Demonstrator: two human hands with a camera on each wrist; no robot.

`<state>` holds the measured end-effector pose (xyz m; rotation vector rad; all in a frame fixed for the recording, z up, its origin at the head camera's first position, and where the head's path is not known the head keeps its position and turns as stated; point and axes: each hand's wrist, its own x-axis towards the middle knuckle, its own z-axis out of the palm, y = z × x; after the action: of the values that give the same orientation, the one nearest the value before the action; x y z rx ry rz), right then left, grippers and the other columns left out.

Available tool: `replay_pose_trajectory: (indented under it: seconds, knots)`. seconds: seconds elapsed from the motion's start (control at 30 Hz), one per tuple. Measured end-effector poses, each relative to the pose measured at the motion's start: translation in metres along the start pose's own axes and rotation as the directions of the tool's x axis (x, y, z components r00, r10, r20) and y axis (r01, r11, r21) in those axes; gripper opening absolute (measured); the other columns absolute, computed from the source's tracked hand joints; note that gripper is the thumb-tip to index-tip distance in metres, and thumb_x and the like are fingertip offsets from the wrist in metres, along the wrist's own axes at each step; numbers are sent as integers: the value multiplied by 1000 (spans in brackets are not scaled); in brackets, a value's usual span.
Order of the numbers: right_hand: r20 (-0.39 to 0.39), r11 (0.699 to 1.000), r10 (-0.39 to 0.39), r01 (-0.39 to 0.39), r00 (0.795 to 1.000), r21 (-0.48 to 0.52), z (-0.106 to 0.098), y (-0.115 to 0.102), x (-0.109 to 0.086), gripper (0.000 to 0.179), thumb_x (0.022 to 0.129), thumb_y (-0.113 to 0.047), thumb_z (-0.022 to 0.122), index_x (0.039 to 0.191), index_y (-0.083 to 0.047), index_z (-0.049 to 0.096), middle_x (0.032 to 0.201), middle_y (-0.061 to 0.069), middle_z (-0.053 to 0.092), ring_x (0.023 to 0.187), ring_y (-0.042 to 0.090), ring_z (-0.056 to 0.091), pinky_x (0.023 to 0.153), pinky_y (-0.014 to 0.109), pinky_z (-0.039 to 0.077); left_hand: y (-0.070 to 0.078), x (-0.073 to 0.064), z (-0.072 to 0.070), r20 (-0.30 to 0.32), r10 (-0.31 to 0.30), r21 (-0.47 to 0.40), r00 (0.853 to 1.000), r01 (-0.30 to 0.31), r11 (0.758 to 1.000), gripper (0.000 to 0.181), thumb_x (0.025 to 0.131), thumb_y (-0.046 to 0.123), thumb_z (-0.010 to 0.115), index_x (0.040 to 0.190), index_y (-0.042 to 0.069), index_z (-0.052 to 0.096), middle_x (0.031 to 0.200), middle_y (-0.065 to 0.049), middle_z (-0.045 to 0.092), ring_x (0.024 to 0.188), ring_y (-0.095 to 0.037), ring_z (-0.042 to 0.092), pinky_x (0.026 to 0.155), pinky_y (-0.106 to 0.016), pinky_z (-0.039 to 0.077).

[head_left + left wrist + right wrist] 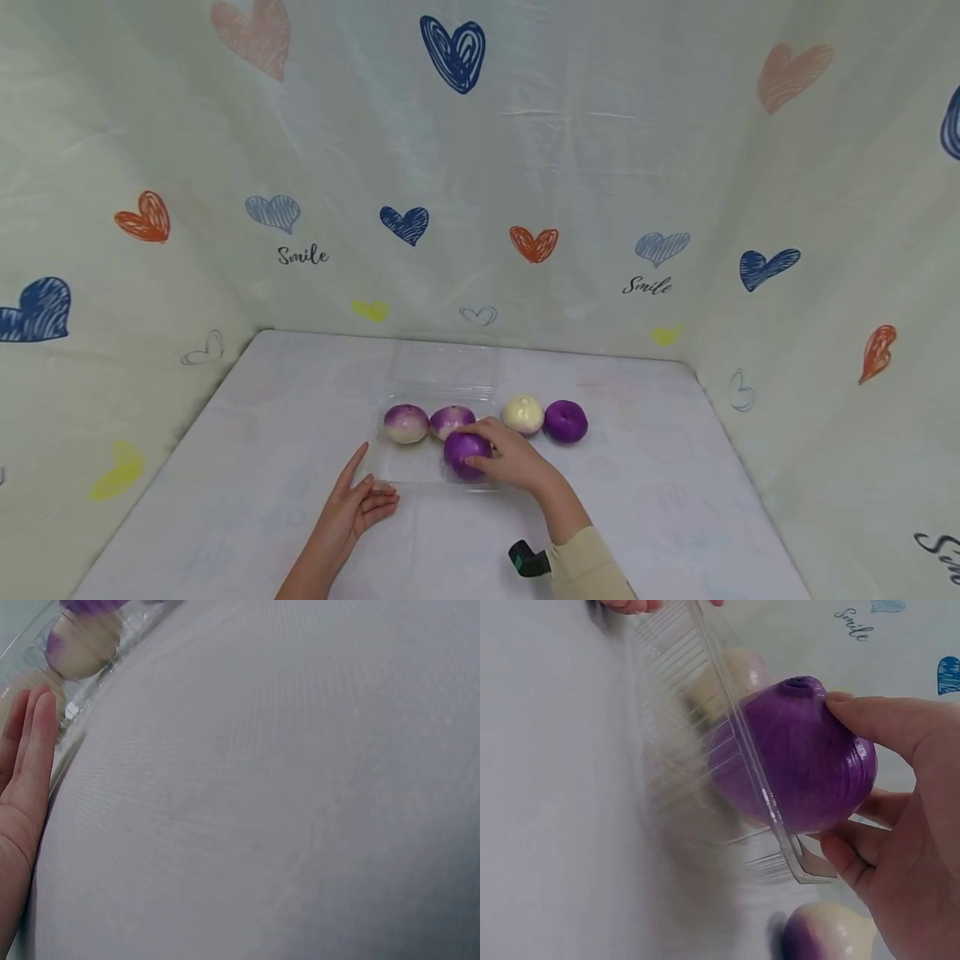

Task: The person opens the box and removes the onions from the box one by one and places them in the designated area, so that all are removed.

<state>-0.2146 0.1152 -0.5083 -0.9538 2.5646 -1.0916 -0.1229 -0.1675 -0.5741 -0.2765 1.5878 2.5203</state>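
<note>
while the right hand [517, 458] pinches a purple onion [465, 452] over the clear tray [408, 471], left hand [352, 508] flat, fingers spread, touching the tray's near corner

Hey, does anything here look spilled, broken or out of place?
Nothing stands out. The right hand grips a purple onion at the clear plastic tray, the left hand rests against the tray's edge, and a white onion and another purple one sit beside it.
</note>
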Motion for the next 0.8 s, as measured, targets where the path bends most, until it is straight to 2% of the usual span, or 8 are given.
replay_pose_trajectory:
  seconds: [0.13, 0.27, 0.43, 0.67, 0.8]
  knots:
    - [-20, 991, 35, -32, 999, 130, -4, 0, -6, 39, 99, -21, 58, 138, -19, 54, 131, 3, 53, 123, 23, 49, 103, 44, 43, 0, -1, 0, 7, 0, -3, 1000, 0, 1000, 62, 106, 13, 40, 158, 24, 8, 95, -13, 65, 89, -22, 68, 85, -38, 56]
    - [-89, 964, 78, -53, 993, 261, -9, 3, -16, 39, 102, -24, 54, 140, -16, 52, 137, 8, 51, 127, 30, 47, 103, 49, 42, 1, -1, 0, 13, -1, -8, 1000, 1, 1000, 63, 106, 13, 41, 158, 23, 8, 95, -13, 65, 89, -22, 68, 85, -38, 56]
    - [-194, 923, 160, -77, 968, 376, -17, 14, -30, 42, 101, -18, 54, 143, -14, 49, 146, 12, 44, 136, 34, 37, 107, 53, 36, 1, -1, 1, 10, -8, -12, 1000, 8, 1000, 62, 106, 13, 40, 158, 23, 7, 95, -13, 65, 90, -22, 68, 86, -39, 55]
    - [-293, 900, 273, -136, 916, 413, -28, 29, -46, 38, 102, -11, 51, 140, -14, 54, 142, 13, 47, 137, 36, 35, 109, 54, 33, 1, 0, 1, -7, -12, -11, 1000, 12, 1000, 61, 106, 13, 39, 158, 23, 8, 96, -14, 65, 90, -23, 68, 86, -39, 55]
    - [-312, 893, 296, -146, 903, 426, -32, 36, -53, 37, 102, -12, 50, 140, -12, 53, 142, 12, 45, 137, 36, 34, 110, 53, 31, 0, 0, 1, 8, -4, -12, 1000, 4, 1000, 62, 106, 14, 40, 158, 22, 7, 95, -13, 65, 90, -23, 68, 85, -38, 56]
